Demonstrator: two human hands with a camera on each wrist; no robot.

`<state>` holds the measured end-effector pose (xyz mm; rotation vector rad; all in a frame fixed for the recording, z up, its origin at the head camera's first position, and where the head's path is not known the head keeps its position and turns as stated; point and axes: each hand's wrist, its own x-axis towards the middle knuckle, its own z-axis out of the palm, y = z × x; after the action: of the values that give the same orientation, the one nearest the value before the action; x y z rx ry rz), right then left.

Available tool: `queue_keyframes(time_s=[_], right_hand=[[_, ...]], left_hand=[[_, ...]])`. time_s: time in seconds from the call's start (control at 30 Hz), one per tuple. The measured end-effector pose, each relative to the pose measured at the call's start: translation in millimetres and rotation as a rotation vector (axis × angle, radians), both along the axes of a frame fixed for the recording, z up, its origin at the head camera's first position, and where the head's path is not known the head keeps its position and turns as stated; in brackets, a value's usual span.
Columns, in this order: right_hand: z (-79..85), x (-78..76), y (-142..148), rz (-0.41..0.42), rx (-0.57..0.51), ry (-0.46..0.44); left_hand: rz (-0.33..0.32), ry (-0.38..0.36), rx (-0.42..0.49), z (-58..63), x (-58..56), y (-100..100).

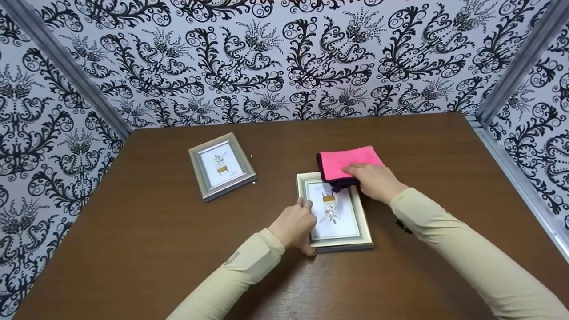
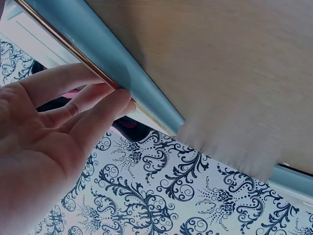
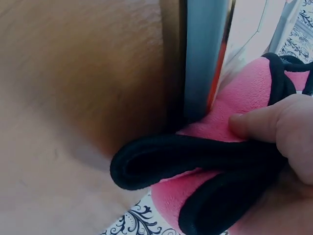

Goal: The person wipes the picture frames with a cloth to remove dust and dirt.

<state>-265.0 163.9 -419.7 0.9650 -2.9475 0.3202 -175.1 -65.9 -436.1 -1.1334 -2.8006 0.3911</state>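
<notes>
A folded pink cloth with black edging (image 1: 350, 162) is gripped by the right hand (image 1: 374, 178), the thumb being pressed on its pink face in the right wrist view, and the far end of a gold-and-grey picture frame (image 1: 338, 226) is partly covered by it. The frame is laid flat on the brown wooden table (image 1: 146, 253), right of centre, and its print of a leafy plant in a gold pot is seen upside down (the pot is shown above the leaves). Its left rail is clasped by the left hand (image 1: 294, 226), with the fingers bent over the edge and the thumb placed at the near left corner. A second picture frame (image 1: 222, 166), with a similar print seen upright, is set at an angle farther left, well apart from both hands. The table is enclosed by walls (image 1: 275, 62) covered in black-and-white scrollwork
</notes>
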Motion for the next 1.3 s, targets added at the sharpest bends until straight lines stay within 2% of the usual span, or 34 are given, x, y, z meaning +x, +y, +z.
queue_keyframes(time_s=[0.13,0.3,0.43,0.67,0.77,0.87,0.97,1.1,1.2,1.3], right_hand=[[-4.1,1.8,5.0,0.005,-0.005,-0.035],[-10.4,12.1,12.5,0.1,0.043,-0.002],[-12.8,34.5,20.4,0.181,0.074,0.06],[-11.7,84.7,24.0,0.244,0.093,0.135],[-8.2,101.1,24.9,0.267,0.119,0.165],[-4.8,110.7,24.7,0.281,0.148,0.178],[-2.8,113.6,22.7,0.251,0.162,0.175],[-3.9,107.7,16.9,0.173,0.156,0.193],[-6.2,96.6,11.4,0.123,0.167,0.214],[-7.3,81.7,5.5,0.065,0.19,0.193]], left_hand=[[0.003,0.004,0.009,0.0,-0.7,1.0],[0.015,0.016,0.018,-1.4,0.4,0.6],[0.014,0.032,0.007,-1.7,0.8,2.8],[0.008,0.06,-0.022,-2.4,1.4,4.0],[0.009,0.055,-0.02,-1.3,0.8,3.4],[0.011,0.048,-0.019,-0.5,0.2,2.0],[0.005,0.038,-0.017,-0.1,-0.4,0.5],[-0.006,0.025,-0.013,0.5,-1.4,-1.1],[-0.013,0.024,-0.004,0.3,-2.1,-1.3],[-0.023,0.025,0.001,-0.2,-2.4,-0.4]])
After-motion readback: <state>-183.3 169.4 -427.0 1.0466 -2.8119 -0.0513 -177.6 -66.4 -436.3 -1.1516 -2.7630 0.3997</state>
